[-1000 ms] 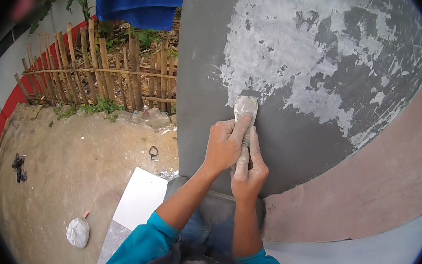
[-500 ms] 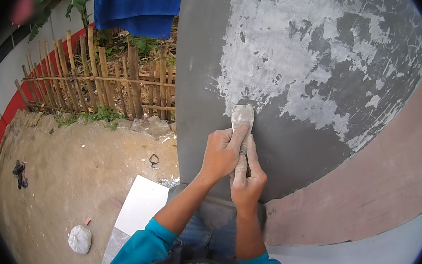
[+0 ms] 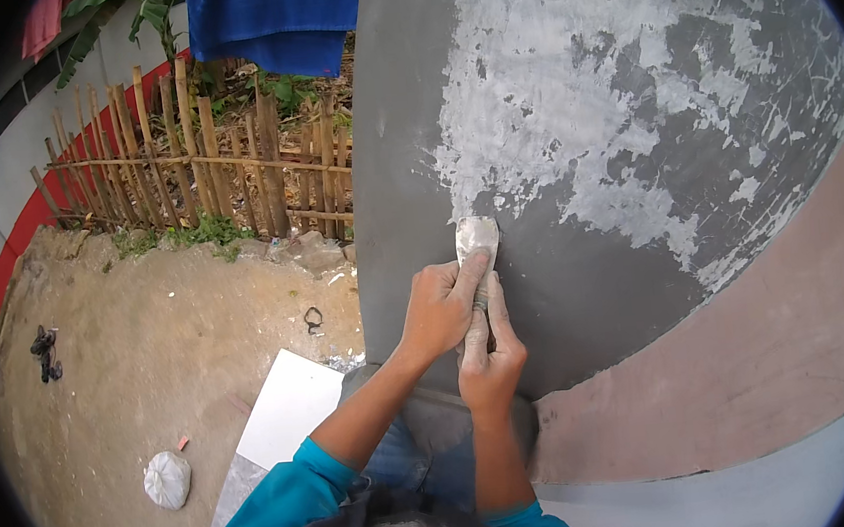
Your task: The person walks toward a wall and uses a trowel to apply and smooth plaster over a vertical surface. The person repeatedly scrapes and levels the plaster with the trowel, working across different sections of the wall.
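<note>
Both my hands grip one scraper [image 3: 477, 235], a flat-bladed tool smeared with pale dust. My left hand [image 3: 442, 308] wraps it from the left, with its thumb laid along the blade. Just below and to the right, my right hand [image 3: 491, 363] is closed round the handle, most of which the fingers hide. The blade's far edge meets the dark grey wall surface [image 3: 566, 306] right under the lower border of a patchy whitish layer [image 3: 547, 82]. That layer is ragged, with grey showing through in flecks and streaks.
A pinkish band [image 3: 715, 398] curves along the grey surface at the right. To the left lie bare ground [image 3: 199, 353], a white bag [image 3: 167, 481] and a white board [image 3: 289, 406]. Farther off stand a bamboo fence [image 3: 192, 153] and a hanging blue cloth [image 3: 275, 20].
The scraper and both hands have shifted slightly left, and the blade edge sits a little lower. My grip is unchanged. The whole view has moved slightly.
</note>
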Demonstrator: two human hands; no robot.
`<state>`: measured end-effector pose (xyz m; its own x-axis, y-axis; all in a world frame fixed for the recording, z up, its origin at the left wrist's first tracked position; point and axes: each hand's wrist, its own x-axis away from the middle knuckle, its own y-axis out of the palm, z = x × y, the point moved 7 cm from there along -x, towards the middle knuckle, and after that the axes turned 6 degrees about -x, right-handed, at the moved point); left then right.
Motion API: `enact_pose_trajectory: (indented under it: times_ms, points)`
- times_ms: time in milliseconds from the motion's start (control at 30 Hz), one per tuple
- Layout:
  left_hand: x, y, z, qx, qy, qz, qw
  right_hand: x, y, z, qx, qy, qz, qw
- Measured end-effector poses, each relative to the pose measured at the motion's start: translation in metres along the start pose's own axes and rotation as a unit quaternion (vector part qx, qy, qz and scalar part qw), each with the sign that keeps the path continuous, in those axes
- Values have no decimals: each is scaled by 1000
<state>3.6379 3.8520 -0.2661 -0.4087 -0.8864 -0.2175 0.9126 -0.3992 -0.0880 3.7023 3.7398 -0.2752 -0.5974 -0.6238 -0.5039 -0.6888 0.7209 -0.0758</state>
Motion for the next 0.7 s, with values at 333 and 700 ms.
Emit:
enact_pose_trajectory:
  times_ms: [333,700]
  points:
    - [-8,-2,8,67,87,19,994,-5,0,-5,-71,-28,-7,997]
    - [6,-2,-18,-2,19,20,1000,11,1,8,-38,-43,26,998]
